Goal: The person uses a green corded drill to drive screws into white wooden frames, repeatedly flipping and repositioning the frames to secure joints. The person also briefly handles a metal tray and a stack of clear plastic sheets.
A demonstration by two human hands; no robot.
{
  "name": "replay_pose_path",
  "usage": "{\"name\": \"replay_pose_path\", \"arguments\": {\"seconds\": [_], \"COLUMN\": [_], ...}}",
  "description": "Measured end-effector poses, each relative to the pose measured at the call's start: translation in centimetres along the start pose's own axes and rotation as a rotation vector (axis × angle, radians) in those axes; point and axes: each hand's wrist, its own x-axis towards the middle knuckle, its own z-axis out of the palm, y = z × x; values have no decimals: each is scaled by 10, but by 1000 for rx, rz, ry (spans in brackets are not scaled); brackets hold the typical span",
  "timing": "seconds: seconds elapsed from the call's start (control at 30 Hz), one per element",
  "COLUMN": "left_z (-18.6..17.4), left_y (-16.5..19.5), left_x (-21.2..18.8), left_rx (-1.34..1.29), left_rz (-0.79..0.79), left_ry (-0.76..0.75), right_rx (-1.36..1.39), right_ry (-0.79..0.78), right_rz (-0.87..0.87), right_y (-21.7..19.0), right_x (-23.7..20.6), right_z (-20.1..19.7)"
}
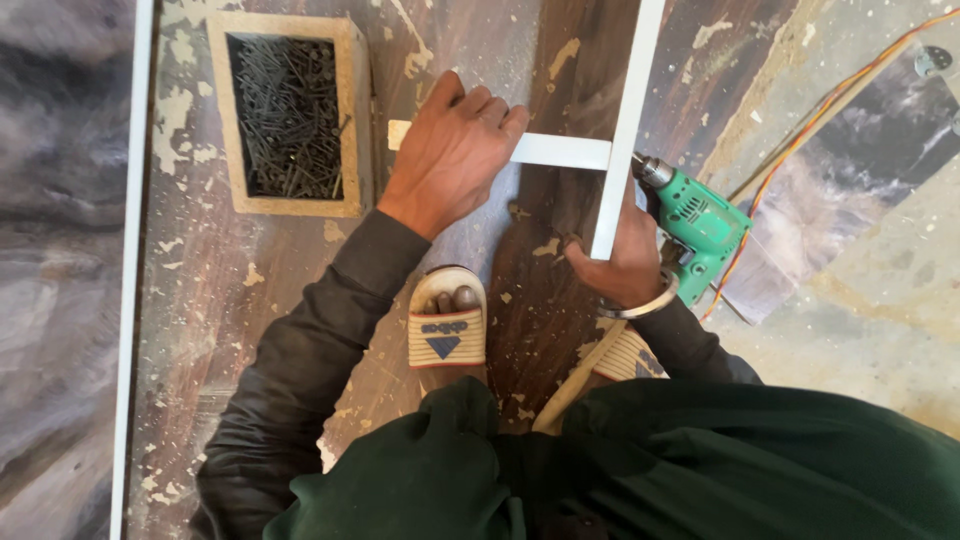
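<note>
Head view. My left hand [455, 150] lay palm-down with fingers closed over the short white strip [560, 151], pinning it flat to the worn board [290, 290] so that it could not slide. Its far end butted against the long white strip [622, 130], forming a T-joint. My right hand [625, 265] gripped the green drill [700, 220], its nose set against the joint from the right side. The drill's cord [830, 110] trailed away, clear of the work. A wooden box of dark screws [290, 115] stood just beside my left hand, within easy reach. My sandalled foot [447, 325] rested on the board.
</note>
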Motion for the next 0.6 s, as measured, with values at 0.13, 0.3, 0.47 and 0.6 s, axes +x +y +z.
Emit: {"name": "replay_pose_path", "arguments": {"seconds": [0.13,0.3,0.47,0.6], "left_z": [0,1,2,0], "left_y": [-1,1,2,3], "left_x": [-1,-3,-2,-3], "left_rx": [25,15,41,36], "left_rz": [7,-8,-8,-9], "left_ry": [27,20,-16,5], "right_rx": [-3,-18,-6,-3], "right_ry": [-8,-8,-49,-53], "right_rz": [2,-10,27,47], "right_y": [1,4,6,4], "right_x": [2,0,1,2], "right_z": [2,3,2,1]}}
